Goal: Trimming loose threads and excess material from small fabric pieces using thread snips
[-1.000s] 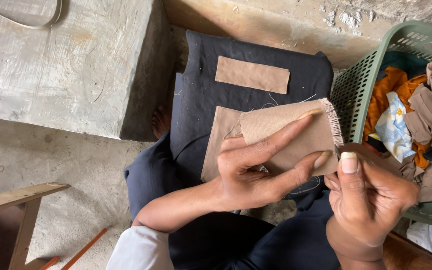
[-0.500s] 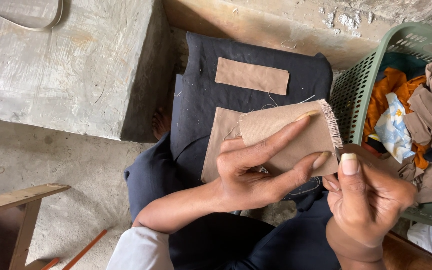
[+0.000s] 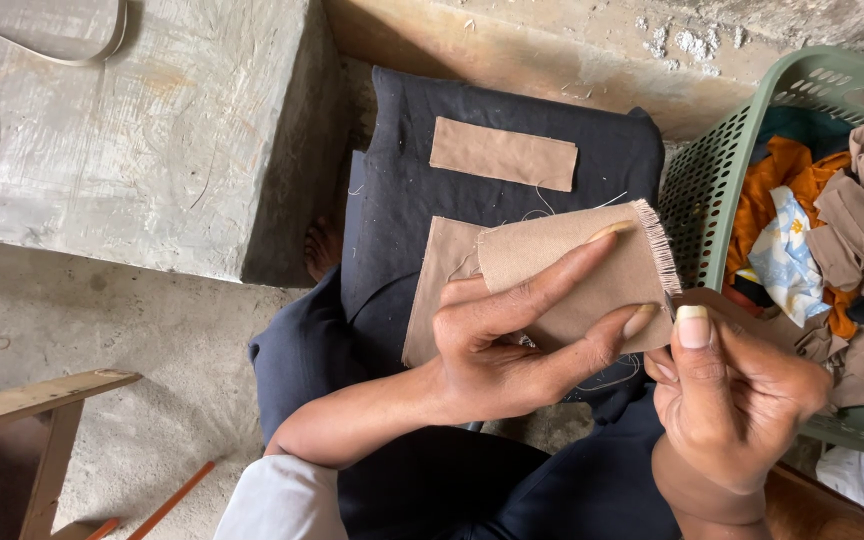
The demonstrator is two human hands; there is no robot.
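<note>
My left hand [image 3: 517, 335] holds a tan piece of fabric [image 3: 592, 275] with a frayed right edge, the index and middle fingers spread across it. My right hand [image 3: 737, 390] is closed at the fabric's lower right corner, thumb up, pinching its edge. Under the held piece lies another tan fabric piece [image 3: 442, 285] on a dark navy cloth [image 3: 402, 170] spread over my lap. A smaller tan rectangular strip [image 3: 502, 153] rests flat higher on the same dark cloth.
A green plastic basket [image 3: 707, 180] with orange, tan and patterned cloth scraps stands at the right. A concrete block [image 3: 142, 130] fills the upper left. A wooden frame [image 3: 22, 410] and an orange stick [image 3: 174, 497] are at lower left on the concrete floor.
</note>
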